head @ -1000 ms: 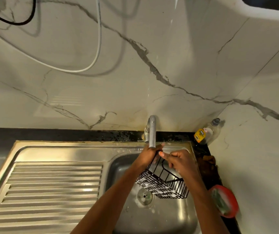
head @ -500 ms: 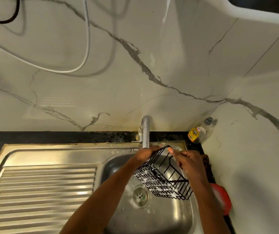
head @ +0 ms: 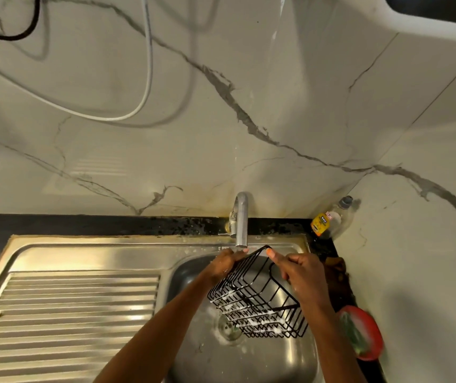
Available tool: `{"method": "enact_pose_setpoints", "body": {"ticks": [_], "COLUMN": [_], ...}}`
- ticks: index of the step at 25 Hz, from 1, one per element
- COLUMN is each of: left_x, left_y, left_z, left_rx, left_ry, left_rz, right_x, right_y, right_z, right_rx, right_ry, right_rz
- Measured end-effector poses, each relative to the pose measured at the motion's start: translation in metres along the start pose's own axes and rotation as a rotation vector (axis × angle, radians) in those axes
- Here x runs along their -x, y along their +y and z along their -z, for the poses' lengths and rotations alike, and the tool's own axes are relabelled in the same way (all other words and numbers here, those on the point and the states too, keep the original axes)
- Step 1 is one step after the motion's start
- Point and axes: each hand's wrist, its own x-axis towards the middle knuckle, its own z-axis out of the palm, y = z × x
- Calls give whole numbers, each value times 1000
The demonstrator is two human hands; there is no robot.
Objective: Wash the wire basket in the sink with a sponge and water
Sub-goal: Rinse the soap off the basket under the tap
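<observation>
basket is a black wire one, held tilted over the sink bowl right under the tap, with white suds stuck along its lower wires (the drain sits just below it). left hand grips the top rim on the left side, right hand pinches the rim on the other side with fingers curled over the wire. off to the right on the counter there's a red dish with something green in it, and a soap bottle in the corner by the wall.
</observation>
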Motion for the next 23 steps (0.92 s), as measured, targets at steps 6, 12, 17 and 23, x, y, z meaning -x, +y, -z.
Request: {"method": "enact_pose_setpoints", "body": {"ticks": [6, 12, 17, 23], "left_x": [-7, -15, -1, 8], "left_y": [33, 2, 40, -7], "left_z": [-19, 3, -25, 2], "left_rx": [-31, -53, -104, -54], "left_ry": [-13, 84, -77, -90], "left_rz": [24, 31, 20, 63], "right_x": [-5, 0, 2, 6], "right_y": [-5, -17, -9, -11], "right_z": [-12, 11, -15, -11], "right_rx": [107, 22, 282, 203], "right_ry": [-46, 14, 106, 151], "right_rz": [-2, 26, -58, -35]}}
